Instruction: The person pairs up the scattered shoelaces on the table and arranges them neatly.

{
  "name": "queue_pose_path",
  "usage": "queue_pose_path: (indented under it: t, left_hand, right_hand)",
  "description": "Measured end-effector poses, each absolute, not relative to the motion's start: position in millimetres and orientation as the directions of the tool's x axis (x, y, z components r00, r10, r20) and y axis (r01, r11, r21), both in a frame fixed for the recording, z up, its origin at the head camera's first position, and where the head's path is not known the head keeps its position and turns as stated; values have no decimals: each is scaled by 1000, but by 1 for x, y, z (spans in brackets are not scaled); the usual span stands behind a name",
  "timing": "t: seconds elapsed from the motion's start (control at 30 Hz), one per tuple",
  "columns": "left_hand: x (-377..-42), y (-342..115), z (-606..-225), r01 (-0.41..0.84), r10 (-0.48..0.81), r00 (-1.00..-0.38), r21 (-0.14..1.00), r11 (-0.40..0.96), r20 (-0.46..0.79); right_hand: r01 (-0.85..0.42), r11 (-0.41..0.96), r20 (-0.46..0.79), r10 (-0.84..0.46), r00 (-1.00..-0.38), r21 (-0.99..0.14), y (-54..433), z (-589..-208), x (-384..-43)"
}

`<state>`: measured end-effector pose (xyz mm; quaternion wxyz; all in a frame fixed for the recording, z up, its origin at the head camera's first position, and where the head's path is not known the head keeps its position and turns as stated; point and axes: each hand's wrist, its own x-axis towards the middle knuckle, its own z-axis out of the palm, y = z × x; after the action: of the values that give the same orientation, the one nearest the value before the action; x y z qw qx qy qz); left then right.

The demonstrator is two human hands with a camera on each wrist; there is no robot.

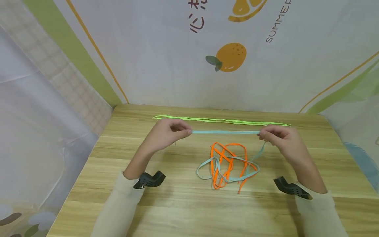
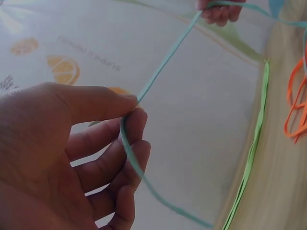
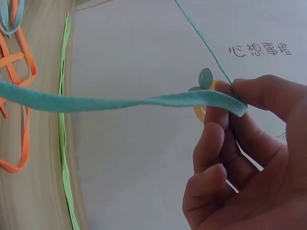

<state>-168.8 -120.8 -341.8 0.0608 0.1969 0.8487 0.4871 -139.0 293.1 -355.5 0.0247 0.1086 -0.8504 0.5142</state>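
A light blue shoelace point(image 1: 225, 132) is stretched straight between both hands above the table. My left hand point(image 1: 168, 133) pinches it between thumb and forefinger; past the pinch, a loose tail point(image 2: 160, 197) hangs down in the left wrist view. At the other end of the taut stretch, my right hand point(image 1: 281, 140) pinches the lace between thumb and fingertip. From there the lace drops to the table, where its loops lie over a tangled orange shoelace point(image 1: 229, 164). Beyond the hands, a lime green shoelace point(image 1: 219, 119) lies doubled in a nearly straight line.
The wooden table point(image 1: 189, 214) ends at the back against a white cloth point(image 1: 165, 65) printed with oranges and lettering. More patterned cloth point(image 1: 44, 98) hangs at the left. A black wrist mount point(image 1: 149, 179) sits on the left sleeve, with another mount point(image 1: 291, 188) on the right.
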Motion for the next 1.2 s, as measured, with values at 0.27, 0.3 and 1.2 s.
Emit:
queue_pose_path:
  t: [0.27, 0.3, 1.2]
  left_hand:
    - [-182, -150, -343, 204, 374, -926, 902, 381, 52]
    - [-183, -153, -343, 190, 367, -929, 904, 383, 40]
    - [-208, -212, -364, -2, 157, -986, 941, 338, -58]
  right_hand:
    - [-163, 418, 114, -139, -984, -894, 302, -358, -143]
    - [-159, 414, 110, -140, -984, -896, 303, -359, -143]
    - [-207, 474, 94, -251, -963, -856, 311, -370, -153]
